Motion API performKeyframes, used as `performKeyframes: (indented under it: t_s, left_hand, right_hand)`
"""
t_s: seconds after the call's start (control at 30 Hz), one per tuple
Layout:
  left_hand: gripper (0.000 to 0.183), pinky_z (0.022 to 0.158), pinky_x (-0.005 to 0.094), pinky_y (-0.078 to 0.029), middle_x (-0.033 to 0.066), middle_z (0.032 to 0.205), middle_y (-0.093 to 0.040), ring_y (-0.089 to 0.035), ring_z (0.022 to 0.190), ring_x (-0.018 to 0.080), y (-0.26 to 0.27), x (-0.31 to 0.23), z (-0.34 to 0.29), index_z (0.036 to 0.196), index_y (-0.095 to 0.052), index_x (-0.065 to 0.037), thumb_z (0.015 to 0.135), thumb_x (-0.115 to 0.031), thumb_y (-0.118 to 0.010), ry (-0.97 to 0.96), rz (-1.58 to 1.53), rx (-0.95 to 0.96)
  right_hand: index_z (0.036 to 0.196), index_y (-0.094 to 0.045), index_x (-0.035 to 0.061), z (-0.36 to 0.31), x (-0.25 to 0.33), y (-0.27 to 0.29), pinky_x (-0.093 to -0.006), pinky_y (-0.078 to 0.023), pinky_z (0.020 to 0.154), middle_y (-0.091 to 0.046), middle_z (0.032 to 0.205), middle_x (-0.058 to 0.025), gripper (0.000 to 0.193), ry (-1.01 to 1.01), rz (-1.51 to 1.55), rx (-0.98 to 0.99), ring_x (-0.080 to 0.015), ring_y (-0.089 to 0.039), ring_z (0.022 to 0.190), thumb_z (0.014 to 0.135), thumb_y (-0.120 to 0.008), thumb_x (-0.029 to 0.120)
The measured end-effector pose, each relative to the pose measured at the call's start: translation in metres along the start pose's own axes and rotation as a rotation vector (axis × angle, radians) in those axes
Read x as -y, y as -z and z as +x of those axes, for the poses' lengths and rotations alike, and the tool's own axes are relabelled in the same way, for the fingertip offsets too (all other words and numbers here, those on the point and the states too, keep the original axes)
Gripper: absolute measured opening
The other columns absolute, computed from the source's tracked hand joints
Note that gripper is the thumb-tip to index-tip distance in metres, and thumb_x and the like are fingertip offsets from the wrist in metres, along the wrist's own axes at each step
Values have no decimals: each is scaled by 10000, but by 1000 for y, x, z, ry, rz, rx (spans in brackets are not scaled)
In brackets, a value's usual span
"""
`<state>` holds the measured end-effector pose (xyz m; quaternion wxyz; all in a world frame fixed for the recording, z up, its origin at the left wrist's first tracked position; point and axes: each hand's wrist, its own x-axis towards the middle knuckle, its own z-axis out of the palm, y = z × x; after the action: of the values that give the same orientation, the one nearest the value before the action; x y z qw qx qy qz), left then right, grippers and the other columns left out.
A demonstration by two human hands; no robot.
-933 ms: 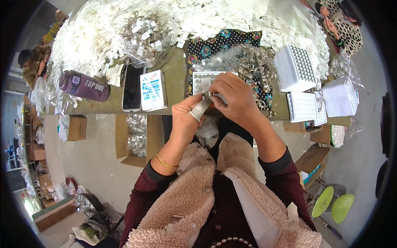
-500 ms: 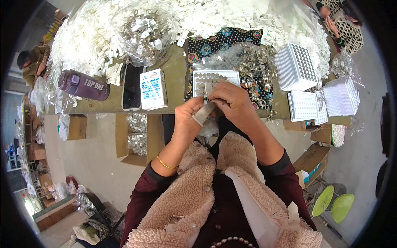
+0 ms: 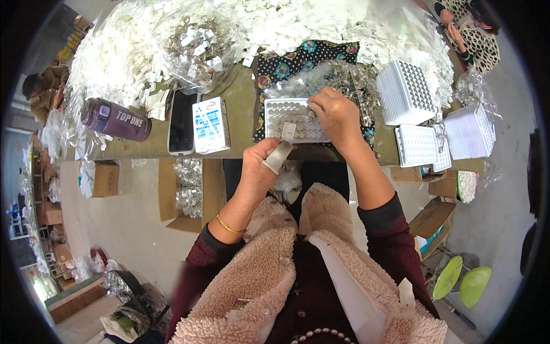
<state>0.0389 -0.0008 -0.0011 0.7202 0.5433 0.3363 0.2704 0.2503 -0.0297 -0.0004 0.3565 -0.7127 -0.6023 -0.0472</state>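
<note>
My left hand (image 3: pixel 256 171) is closed on a short, curved silver-grey strip (image 3: pixel 278 157) at the table's near edge. A small white tag (image 3: pixel 289 131) sticks up from the strip's far end, in front of a white tray (image 3: pixel 292 100). Rows of small round silver discs (image 3: pixel 279 113) lie in that tray. Over the tray's right side, my right hand (image 3: pixel 339 119) has its thumb and fingers pinched together. Whatever is between those fingertips, if anything, is hidden. A black patterned cloth (image 3: pixel 282 67) lies under the tray, with a clear bag of metal pieces (image 3: pixel 349 83) beyond.
White tags (image 3: pixel 126 57) are heaped along the far side. To the left are a purple bottle (image 3: pixel 117 119), a phone (image 3: pixel 182 123) and a white-blue carton (image 3: pixel 210 125). Stacked white trays (image 3: pixel 405 92) stand right. Cardboard boxes (image 3: pixel 212 189) sit below; other people work nearby.
My right hand has left the strip and moved up and right to the tray. My left hand keeps hold of the strip, and its white tag now shows fully.
</note>
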Motion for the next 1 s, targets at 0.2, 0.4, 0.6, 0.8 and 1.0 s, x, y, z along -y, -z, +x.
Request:
performKeyframes:
  t_s: [0.2,0.4,0.6,0.8,1.0]
  left_hand:
    - [156,432,172,-267,-52,672,-552,-405,494,9,-3,-8,-2,972,-697,-5,945,-137,-618,21,-25,-33]
    - [223,429,181,-266,-45,654,-531,-379,477,20,3,-14,0,1047,-682,18,953,-172,-614,25,-139,28]
    - [295,432,183,-272,-38,677,-540,-380,480,23,-1,-14,0,1110,-658,19,965,-236,-632,16,-172,56]
    - [316,446,181,-305,-20,730,-588,-414,502,22,-1,-13,2,1184,-625,22,958,-198,-644,-29,-158,20]
    - [285,453,181,-327,6,779,-642,-443,516,26,-5,-12,4,1176,-632,21,958,-164,-632,-9,-165,13]
  right_hand:
    - [833,-682,57,1,-1,-7,-402,-508,656,-597,817,-88,88,30,-28,39,-312,-633,777,788,-730,116]
    - [769,-640,43,1,-7,-8,-442,-513,669,-588,818,-117,86,114,-41,76,-328,-633,817,774,-710,91]
    - [835,-610,44,5,-7,-12,-437,-509,657,-600,824,-123,78,142,-46,-1,-340,-631,802,835,-662,102]
    - [921,-601,21,-6,23,16,-324,-498,649,-636,816,-101,73,-237,529,137,-220,-631,714,886,-652,60]
    - [941,-622,14,-12,46,21,-270,-488,650,-615,867,-46,164,-83,694,116,-115,-611,782,813,-689,-63]
